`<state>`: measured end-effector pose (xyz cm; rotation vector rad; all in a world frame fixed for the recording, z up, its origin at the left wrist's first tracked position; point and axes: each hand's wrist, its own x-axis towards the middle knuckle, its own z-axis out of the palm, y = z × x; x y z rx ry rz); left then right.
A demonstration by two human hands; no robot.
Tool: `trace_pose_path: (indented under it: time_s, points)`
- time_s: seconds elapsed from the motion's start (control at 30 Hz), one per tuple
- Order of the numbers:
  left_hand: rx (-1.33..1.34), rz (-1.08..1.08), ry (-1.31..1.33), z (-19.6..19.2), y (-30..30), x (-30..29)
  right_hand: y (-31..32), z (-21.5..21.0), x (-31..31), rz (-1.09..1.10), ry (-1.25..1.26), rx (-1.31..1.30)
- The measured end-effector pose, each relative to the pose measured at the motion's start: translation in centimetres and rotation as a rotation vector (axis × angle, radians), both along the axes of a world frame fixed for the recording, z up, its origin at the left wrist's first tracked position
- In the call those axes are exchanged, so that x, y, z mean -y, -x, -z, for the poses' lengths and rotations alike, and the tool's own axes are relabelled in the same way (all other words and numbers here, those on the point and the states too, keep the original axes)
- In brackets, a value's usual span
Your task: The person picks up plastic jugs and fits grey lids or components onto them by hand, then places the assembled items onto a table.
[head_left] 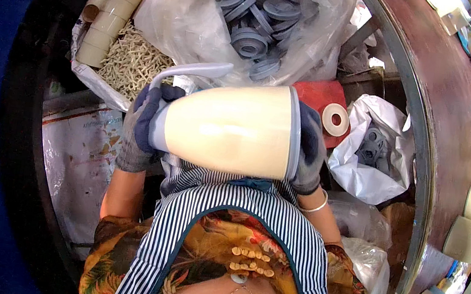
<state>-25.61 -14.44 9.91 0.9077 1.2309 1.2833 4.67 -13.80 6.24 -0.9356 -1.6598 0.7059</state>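
Jug held sideways

Cream plastic jug body lying level over striped apron, long axis left–right, grey-rimmed wide end rightward. Gripped at narrow end by gloved left hand, fingers curled; capped at wide end by gloved right hand. Behind, clear bag of grey plastic discs.

jug: lying sideways between left hand and right hand
bag of discs: behind jug
stacked cups: left of bag
roll of tape: right of jug

Clear plastic bag of grey caps, top centre. White bag (more grey parts inside) at right. Printed sheet lower left, pale, crumpled.
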Motion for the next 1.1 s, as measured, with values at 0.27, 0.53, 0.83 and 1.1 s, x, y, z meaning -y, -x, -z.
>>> trace_pose_path:
  time_s: [0.27, 0.53, 0.83, 1.1]
  points:
    - [-1.315, 0.600, -0.979, -10.6, -1.9, 1.5, 3.7, 10.8, -3.9, -0.137, 0.439, 0.114]
    - [-1.468, 0.587, -0.980, -11.9, -2.4, -1.2, 1.2, -6.3, -1.5, -0.366, -0.118, 0.272]
    - [-0.652, 0.106, -0.898, -8.1, -3.0, -3.4, -14.2, -12.7, 5.6, 0.719, -0.360, 0.243]
    - [-1.075, 0.504, -0.773, -1.5, -6.8, 0.5, -27.1, -13.5, -1.4, 0.945, -0.058, 0.707]
